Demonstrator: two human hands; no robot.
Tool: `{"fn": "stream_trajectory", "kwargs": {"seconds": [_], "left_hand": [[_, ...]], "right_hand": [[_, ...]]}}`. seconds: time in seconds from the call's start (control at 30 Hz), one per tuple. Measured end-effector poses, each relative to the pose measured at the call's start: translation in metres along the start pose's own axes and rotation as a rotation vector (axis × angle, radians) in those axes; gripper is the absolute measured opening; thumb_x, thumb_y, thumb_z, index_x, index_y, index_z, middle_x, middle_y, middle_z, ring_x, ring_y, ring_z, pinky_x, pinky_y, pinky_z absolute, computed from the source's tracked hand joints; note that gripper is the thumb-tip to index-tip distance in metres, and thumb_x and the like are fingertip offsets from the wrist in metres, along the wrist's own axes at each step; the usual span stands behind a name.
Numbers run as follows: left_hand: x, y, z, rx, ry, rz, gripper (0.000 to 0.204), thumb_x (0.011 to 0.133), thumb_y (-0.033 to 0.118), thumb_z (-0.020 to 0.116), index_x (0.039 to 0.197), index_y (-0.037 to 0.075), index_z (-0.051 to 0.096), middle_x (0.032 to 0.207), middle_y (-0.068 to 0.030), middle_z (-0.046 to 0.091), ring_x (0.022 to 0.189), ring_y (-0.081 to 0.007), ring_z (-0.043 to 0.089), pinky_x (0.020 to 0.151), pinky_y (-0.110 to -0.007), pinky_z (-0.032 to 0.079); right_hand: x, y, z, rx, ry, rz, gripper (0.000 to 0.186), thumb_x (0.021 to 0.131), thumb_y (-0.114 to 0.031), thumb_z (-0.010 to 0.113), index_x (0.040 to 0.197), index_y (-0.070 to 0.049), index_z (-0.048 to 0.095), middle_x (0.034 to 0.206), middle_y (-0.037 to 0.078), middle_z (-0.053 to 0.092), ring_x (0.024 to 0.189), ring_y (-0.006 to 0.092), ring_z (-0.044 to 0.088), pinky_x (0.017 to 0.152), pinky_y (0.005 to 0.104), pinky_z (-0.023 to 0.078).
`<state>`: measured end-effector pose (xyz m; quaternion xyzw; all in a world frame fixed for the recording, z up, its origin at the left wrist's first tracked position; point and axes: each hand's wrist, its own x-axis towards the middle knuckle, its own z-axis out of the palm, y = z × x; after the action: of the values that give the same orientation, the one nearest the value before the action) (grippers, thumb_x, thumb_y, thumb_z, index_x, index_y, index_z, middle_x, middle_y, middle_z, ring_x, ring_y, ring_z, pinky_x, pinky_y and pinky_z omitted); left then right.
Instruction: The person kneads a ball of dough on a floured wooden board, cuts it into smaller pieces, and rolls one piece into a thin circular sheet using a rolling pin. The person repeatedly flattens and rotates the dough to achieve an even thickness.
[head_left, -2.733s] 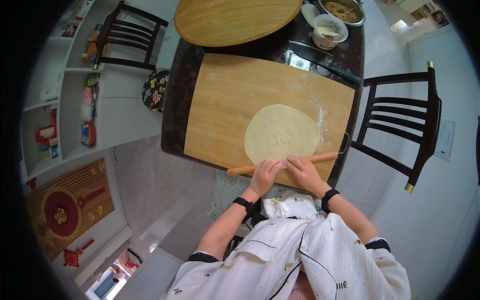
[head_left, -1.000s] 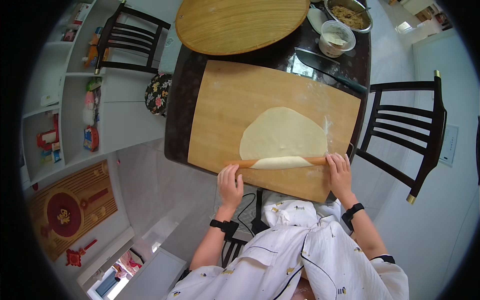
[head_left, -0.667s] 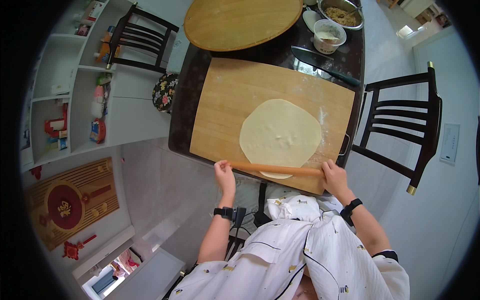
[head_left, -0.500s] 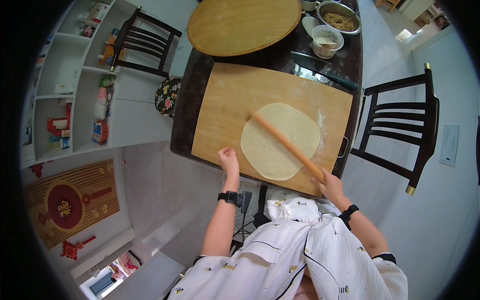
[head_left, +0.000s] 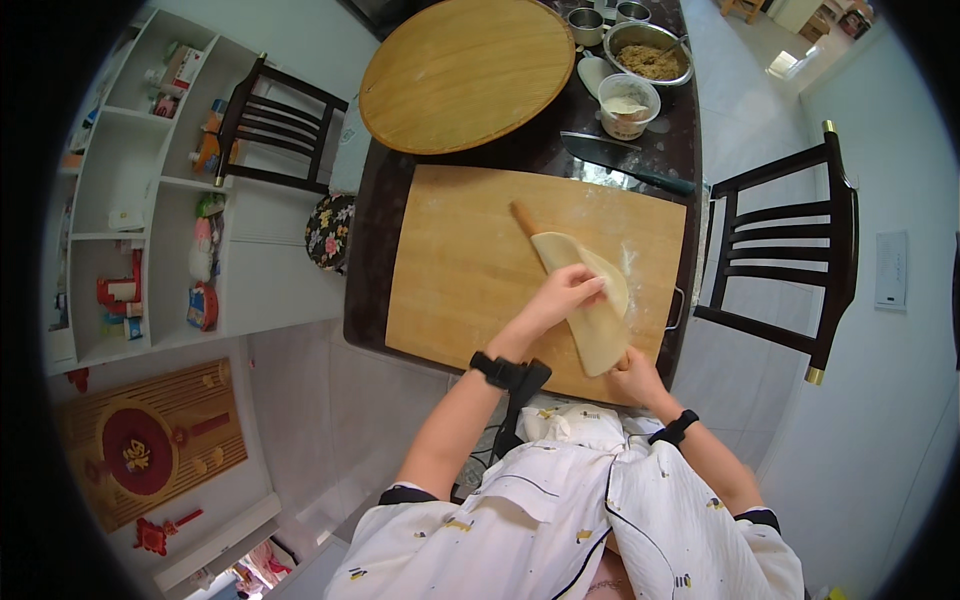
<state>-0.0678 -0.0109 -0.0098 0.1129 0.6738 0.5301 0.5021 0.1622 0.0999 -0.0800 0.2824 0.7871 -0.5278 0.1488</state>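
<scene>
A sheet of dough [head_left: 601, 345] lies folded over the rolling pin [head_left: 524, 217] on a wooden board [head_left: 450, 260]. Only the pin's far end pokes out clearly; the dough covers its middle. My left hand [head_left: 562, 297] reaches across the board, its thumb and fingers pinching the folded dough at mid-length. At the near end of the fold, my right hand [head_left: 643, 382] is closed around the rolling pin's handle, close to the board's front edge. White flour is dusted on the board right of the dough.
Behind the board lies a cleaver [head_left: 615, 158] with a dark handle. A plastic tub of flour [head_left: 628, 120], a metal bowl of filling [head_left: 650, 62] and a large round wooden board [head_left: 465, 80] stand farther back. Dark chairs flank the table, one on the right [head_left: 775, 255].
My left hand has moved from the board's front edge to the dough and taken hold of it. The flat round sheet is now folded over the rolling pin. My right hand keeps its grip.
</scene>
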Motion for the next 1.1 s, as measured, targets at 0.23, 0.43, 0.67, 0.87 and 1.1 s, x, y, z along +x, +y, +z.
{"fn": "stream_trajectory", "kwargs": {"seconds": [0.23, 0.43, 0.67, 0.87, 1.1], "left_hand": [[0.03, 0.042, -0.109, 1.537, 0.063, 0.363, 0.075, 0.064, 0.056, 0.081, 0.121, 0.011, 0.063, 0.107, -0.0105, 0.07, 0.111, -0.0343, 0.06, 0.116, -0.052, 0.022], [-0.005, 0.1, -0.164, 1.289, 0.307, 0.317, 0.068, 0.065, 0.044, 0.083, 0.119, 0.008, 0.062, 0.095, -0.0145, 0.07, 0.095, -0.0354, 0.065, 0.089, -0.044, 0.047], [-0.04, -0.04, -0.134, 1.089, 0.515, 0.166, 0.096, 0.066, 0.042, 0.086, 0.139, -0.001, 0.041, 0.109, -0.0237, 0.064, 0.096, -0.0406, 0.061, 0.083, -0.047, 0.049], [-0.079, -0.117, -0.058, 1.062, 0.563, 0.23, 0.089, 0.067, 0.034, 0.085, 0.138, 0.002, 0.043, 0.134, -0.0206, 0.05, 0.122, -0.0364, 0.05, 0.1, -0.045, 0.043], [-0.053, -0.145, -0.008, 1.222, 0.418, 0.616, 0.06, 0.08, 0.018, 0.07, 0.135, 0.004, 0.048, 0.14, -0.0159, 0.049, 0.131, -0.0329, 0.045, 0.109, -0.042, 0.039]], "right_hand": [[0.049, -0.075, -0.108, -0.156, -0.224, -0.02, 0.034, 0.073, -0.001, 0.068, 0.107, -0.001, 0.067, 0.09, 0.01, 0.072, 0.085, 0.0102, 0.062, 0.078, 0.0302, 0.051], [0.113, -0.153, -0.145, -0.448, 0.002, -0.332, 0.036, 0.07, -0.007, 0.066, 0.105, -0.001, 0.064, 0.086, 0.018, 0.066, 0.08, 0.0321, 0.064, 0.074, 0.0363, 0.051], [0.145, -0.101, -0.102, -0.606, 0.184, -0.686, 0.021, 0.07, -0.01, 0.069, 0.087, -0.004, 0.058, 0.085, 0.011, 0.059, 0.089, 0.033, 0.057, 0.078, 0.0419, 0.045], [0.086, -0.063, -0.055, -0.788, 0.118, -0.623, 0.039, 0.073, -0.014, 0.071, 0.109, -0.005, 0.059, 0.115, 0.013, 0.058, 0.116, 0.0328, 0.051, 0.1, 0.0428, 0.039], [0.068, -0.074, 0.021, -0.723, -0.018, -0.852, 0.064, 0.083, -0.019, 0.065, 0.139, 0.002, 0.043, 0.143, 0.016, 0.046, 0.138, 0.0305, 0.037, 0.116, 0.0432, 0.027]]}}
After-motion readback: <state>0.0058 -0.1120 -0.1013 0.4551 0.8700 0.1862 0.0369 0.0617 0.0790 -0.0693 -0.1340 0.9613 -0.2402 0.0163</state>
